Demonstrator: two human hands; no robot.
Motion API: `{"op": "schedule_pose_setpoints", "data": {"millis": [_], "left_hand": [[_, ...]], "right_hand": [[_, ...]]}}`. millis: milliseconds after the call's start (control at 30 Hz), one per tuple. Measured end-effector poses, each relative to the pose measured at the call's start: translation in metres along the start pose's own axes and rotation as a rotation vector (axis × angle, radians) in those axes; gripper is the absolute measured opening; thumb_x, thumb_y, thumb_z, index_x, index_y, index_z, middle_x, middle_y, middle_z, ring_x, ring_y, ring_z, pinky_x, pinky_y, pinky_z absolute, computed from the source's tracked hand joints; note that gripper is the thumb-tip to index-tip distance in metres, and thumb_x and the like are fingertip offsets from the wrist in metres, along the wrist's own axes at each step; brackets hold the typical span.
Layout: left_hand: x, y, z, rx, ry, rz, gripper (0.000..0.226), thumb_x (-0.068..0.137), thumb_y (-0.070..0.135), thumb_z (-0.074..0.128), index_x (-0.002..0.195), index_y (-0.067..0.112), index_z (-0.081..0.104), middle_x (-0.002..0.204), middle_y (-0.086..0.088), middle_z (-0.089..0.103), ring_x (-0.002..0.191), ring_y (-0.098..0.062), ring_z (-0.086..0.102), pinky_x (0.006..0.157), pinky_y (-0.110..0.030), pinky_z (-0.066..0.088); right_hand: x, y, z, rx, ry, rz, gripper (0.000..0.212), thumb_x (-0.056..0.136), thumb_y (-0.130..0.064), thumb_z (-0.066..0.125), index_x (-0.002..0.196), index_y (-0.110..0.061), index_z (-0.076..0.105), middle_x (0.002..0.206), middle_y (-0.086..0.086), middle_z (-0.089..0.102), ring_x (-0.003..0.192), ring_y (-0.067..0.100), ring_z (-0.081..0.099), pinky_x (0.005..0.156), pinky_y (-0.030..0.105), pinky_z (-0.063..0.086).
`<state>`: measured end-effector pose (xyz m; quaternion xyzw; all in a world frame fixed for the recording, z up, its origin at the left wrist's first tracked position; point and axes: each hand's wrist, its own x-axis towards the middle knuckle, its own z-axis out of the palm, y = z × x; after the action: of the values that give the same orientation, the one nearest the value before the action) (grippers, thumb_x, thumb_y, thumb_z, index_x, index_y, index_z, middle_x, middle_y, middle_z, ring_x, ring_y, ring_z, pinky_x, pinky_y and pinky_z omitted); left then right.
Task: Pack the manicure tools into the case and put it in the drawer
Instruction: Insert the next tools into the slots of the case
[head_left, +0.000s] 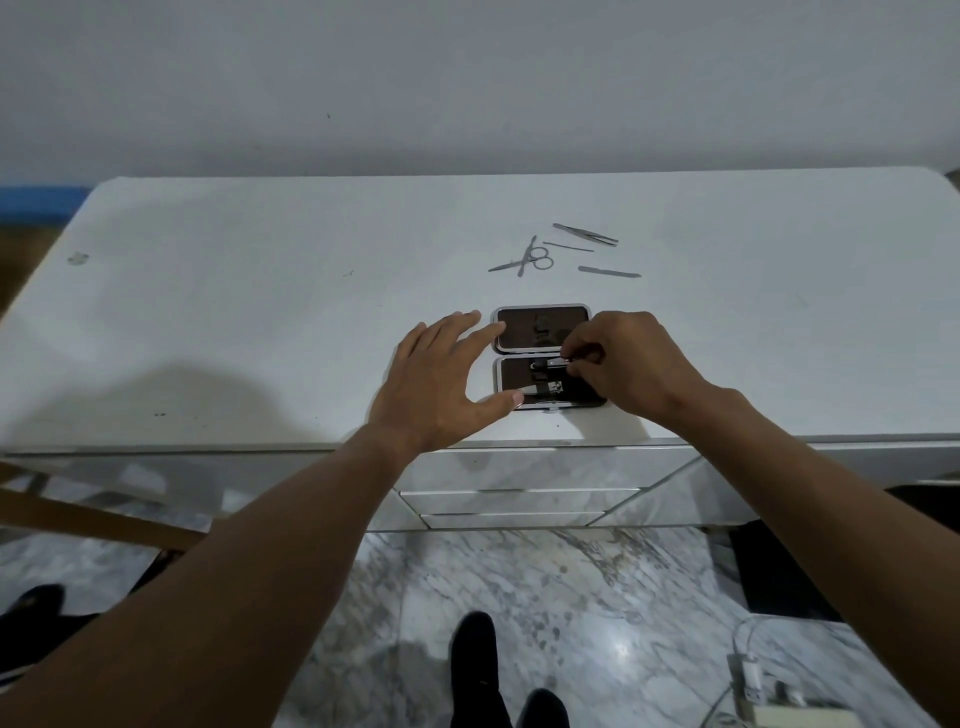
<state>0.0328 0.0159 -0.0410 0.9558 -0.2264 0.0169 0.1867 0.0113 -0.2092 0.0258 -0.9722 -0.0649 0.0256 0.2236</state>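
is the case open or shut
Open: the case lies flat on the table, both dark halves facing up, the right hand placing a tool in the near half.

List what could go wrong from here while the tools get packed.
1. The open case lies near the table's front edge; a push from the right hand, which is seating a tool, could slide it off, though the left hand steadies it.
2. The scissors lie crossed with a thin tool; lifting one may drag the other.
3. The tweezers and file lie beyond the case; reaching over might snag the lid.
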Motion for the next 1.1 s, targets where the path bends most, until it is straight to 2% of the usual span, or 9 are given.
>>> {"op": "schedule_pose_setpoints", "data": {"millis": [100, 500, 667, 1000, 1100], "left_hand": [[0.0, 0.0, -0.001, -0.001, 0.002, 0.003, 0.079, 0.081, 0.077, 0.046, 0.149, 0.039, 0.03, 0.158, 0.006, 0.031, 0.147, -0.013, 0.021, 0.121, -0.042, 0.012], [0.0, 0.001, -0.001, -0.016, -0.005, -0.003, 0.08, 0.08, 0.077, 0.045, 0.149, 0.039, 0.031, 0.158, 0.007, 0.03, 0.147, -0.012, 0.02, 0.121, -0.041, 0.012], [0.0, 0.001, -0.002, -0.015, -0.009, 0.0, 0.08, 0.08, 0.077, 0.045, 0.149, 0.038, 0.031, 0.158, 0.006, 0.03, 0.147, -0.013, 0.019, 0.122, -0.041, 0.012], [0.0, 0.0, -0.001, -0.012, -0.013, -0.002, 0.08, 0.081, 0.076, 0.046, 0.149, 0.038, 0.03, 0.158, 0.006, 0.029, 0.147, -0.013, 0.019, 0.121, -0.041, 0.011], [0.001, 0.0, -0.002, -0.013, -0.026, -0.003, 0.081, 0.081, 0.077, 0.045, 0.15, 0.038, 0.029, 0.159, 0.006, 0.029, 0.148, -0.013, 0.019, 0.122, -0.042, 0.011]], "right_hand": [[0.001, -0.004, 0.002, -0.03, 0.003, -0.015, 0.016, 0.083, -0.013, 0.069, 0.097, -0.016, 0.076, 0.097, 0.007, 0.072, 0.089, 0.027, 0.064, 0.071, 0.026, 0.041], [0.004, -0.007, 0.007, 0.033, -0.001, -0.014, 0.014, 0.079, -0.01, 0.068, 0.091, -0.013, 0.076, 0.087, 0.006, 0.076, 0.082, 0.023, 0.069, 0.078, 0.032, 0.054], [0.007, -0.007, 0.009, 0.018, 0.006, 0.017, 0.011, 0.081, -0.012, 0.069, 0.09, -0.013, 0.075, 0.087, 0.006, 0.075, 0.083, 0.023, 0.068, 0.075, 0.028, 0.05], [0.009, -0.006, 0.005, 0.059, -0.032, 0.021, 0.008, 0.08, -0.017, 0.072, 0.087, -0.015, 0.075, 0.085, 0.002, 0.075, 0.075, 0.014, 0.065, 0.075, 0.026, 0.052], [0.012, -0.009, -0.003, 0.043, -0.02, 0.025, 0.009, 0.082, -0.022, 0.069, 0.085, -0.015, 0.074, 0.084, 0.002, 0.075, 0.078, 0.019, 0.066, 0.076, 0.032, 0.053]]}}
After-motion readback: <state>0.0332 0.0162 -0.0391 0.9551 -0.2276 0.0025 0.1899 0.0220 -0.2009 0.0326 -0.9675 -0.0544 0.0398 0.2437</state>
